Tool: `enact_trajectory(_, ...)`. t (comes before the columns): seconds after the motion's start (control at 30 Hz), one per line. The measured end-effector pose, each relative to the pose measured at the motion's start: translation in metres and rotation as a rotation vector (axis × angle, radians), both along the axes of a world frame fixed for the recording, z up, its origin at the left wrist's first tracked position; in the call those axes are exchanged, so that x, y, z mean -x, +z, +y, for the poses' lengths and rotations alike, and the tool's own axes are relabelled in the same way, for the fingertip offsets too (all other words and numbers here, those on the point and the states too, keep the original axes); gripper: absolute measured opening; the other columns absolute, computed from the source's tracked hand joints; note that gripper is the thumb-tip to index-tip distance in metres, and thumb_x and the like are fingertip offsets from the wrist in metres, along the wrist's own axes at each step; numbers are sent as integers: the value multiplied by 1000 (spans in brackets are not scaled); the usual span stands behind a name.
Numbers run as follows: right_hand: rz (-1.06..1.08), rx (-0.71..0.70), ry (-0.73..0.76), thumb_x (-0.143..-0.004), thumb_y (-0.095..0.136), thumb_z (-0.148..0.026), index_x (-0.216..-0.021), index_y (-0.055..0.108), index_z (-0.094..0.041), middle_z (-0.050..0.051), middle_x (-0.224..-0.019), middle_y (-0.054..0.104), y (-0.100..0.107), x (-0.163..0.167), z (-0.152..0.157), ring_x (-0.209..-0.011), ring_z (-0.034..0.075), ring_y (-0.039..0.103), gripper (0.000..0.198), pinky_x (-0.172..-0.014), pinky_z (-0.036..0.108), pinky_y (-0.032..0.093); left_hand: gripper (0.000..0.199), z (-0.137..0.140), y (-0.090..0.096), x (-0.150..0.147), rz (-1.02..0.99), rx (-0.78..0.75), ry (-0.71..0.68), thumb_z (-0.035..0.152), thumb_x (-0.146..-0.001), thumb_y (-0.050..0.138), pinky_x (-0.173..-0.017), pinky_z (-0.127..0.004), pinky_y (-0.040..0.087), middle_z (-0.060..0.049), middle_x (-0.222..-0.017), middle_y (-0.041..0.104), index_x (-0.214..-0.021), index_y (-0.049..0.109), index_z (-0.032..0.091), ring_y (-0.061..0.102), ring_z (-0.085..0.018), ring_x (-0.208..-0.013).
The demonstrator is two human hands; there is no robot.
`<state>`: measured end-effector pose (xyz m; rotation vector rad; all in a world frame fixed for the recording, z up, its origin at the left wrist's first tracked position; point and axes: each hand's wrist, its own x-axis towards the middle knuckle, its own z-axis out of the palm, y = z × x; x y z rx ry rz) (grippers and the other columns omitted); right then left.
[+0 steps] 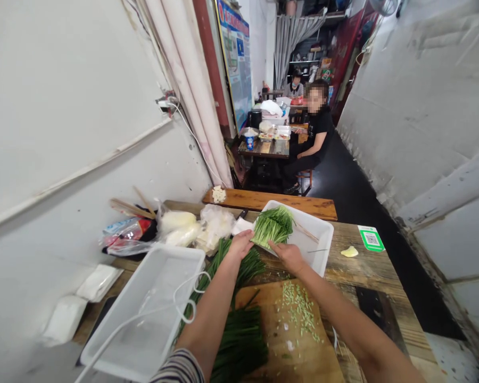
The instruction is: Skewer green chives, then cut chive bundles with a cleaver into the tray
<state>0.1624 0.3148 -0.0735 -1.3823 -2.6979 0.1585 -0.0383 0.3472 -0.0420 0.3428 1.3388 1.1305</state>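
Both my hands hold a bundle of green garlic chives (273,224) at the left end of a white plastic tray (322,239). My left hand (242,243) is closed on the pale cut ends from the left. From the right, my right hand (289,256) grips the lower edge of the same bundle, its fingers partly hidden. Nearer to me lies a wooden cutting board (277,340) strewn with small chopped green bits (301,308). More dark green chives (239,340) lie across the board's left side and beside it.
Left stands a second white tray (143,308) with a white cable (123,322) across it. Behind are bagged pale vegetables (179,226) and a knife handle (243,214). A QR card (371,239) lies right. Beyond the bench (279,202), a person (315,133) sits at another table.
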Motion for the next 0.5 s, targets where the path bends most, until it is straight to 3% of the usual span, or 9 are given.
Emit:
enact_trajectory(0.1,20,-104,49,-88,40,-8,-140,50,-19,8,-77,63,16,-7,-7,-67,17,55,55,-61,26,44,23,-11,13,-3,-1,-55,5,13,-65,77,-74,-27,52,-3,-72,67,-83,63,13,64,-12,-68)
enact_trajectory(0.2,89,-226,56,-93,36,-12,-141,50,-23,7,-74,60,39,-17,-13,-67,17,53,51,-62,26,43,33,-18,32,-9,40,-213,-20,23,-66,78,-76,-27,52,-4,-81,70,-95,66,14,65,-13,-76)
enact_trajectory(0.33,115,-305,-26,-96,33,-15,-141,49,-26,7,-75,59,60,-32,-3,-70,16,52,50,-69,26,42,40,-3,45,-24,97,-436,-71,34,-71,72,-75,-26,51,-5,-83,70,-105,66,14,65,-13,-77)
enact_trajectory(0.4,79,-252,-73,-96,33,-15,-141,50,-25,9,-80,60,57,-33,7,-74,17,54,49,-71,26,42,38,10,38,-31,161,-413,-88,34,-73,69,-75,-26,50,-5,-84,69,-105,66,15,64,-13,-77)
enact_trajectory(0.5,3,-19,-92,-94,36,-12,-139,51,-22,12,-93,65,36,-23,19,-81,18,57,48,-73,26,42,31,21,14,-31,325,-264,-114,31,-71,69,-77,-30,50,-8,-83,69,-96,65,13,65,-17,-81)
